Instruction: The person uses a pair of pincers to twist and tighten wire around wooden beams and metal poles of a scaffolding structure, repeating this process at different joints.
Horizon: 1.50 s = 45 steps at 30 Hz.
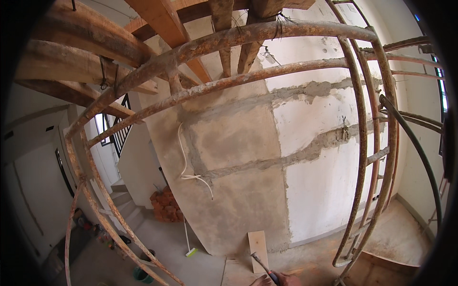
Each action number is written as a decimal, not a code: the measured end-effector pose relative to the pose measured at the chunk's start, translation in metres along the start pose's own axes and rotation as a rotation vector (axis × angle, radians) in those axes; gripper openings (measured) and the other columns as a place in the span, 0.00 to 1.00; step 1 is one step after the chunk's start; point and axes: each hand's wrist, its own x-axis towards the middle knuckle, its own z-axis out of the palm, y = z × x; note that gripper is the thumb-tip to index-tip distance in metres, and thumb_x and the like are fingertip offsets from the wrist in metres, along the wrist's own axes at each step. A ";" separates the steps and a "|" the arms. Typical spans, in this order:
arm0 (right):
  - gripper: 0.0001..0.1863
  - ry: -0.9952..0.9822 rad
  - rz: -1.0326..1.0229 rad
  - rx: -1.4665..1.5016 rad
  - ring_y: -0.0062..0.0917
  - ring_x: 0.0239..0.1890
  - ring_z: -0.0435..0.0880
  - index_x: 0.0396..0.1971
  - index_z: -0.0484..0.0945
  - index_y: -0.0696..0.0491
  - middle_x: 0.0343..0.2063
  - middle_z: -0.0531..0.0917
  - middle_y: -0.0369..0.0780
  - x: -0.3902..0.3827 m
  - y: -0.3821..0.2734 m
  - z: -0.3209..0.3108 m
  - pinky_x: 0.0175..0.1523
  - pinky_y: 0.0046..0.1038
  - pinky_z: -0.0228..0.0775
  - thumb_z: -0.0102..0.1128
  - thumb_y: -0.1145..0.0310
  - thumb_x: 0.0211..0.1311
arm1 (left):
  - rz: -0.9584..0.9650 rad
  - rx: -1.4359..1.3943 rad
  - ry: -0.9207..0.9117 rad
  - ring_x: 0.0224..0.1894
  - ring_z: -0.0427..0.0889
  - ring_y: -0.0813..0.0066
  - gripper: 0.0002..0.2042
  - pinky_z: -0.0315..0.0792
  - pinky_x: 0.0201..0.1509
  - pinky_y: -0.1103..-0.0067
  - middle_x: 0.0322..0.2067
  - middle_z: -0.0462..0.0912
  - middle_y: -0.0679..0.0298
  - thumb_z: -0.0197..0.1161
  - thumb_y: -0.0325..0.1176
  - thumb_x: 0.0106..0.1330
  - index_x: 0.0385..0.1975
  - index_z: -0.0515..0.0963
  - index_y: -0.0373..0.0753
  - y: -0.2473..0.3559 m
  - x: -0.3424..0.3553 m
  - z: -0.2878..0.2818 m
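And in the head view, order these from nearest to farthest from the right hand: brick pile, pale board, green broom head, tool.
1. Tool: gripped in the right hand.
2. Pale board: just beyond, slightly left.
3. Green broom head: left, on the floor.
4. Brick pile: farthest, left, near the stairs.

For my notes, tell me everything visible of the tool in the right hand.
The tool looks hammer-like: a slim shaft, greyish toward its far end and darker near the grip, material uncertain. It slants up and leftward at the picture's lower edge, overlapping the pale board in view. The right hand grips its near end; whether the left hand touches it is unclear.
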 end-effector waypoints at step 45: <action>0.19 1.021 -0.906 -0.543 0.26 0.32 0.84 0.46 0.82 0.56 0.37 0.84 0.44 0.207 -0.220 -0.361 0.40 0.29 0.75 0.52 0.77 0.55 | 0.433 0.318 0.499 0.31 0.74 0.73 0.09 0.71 0.35 0.73 0.29 0.76 0.62 0.64 0.30 0.68 0.40 0.73 0.33 0.026 -0.106 -0.055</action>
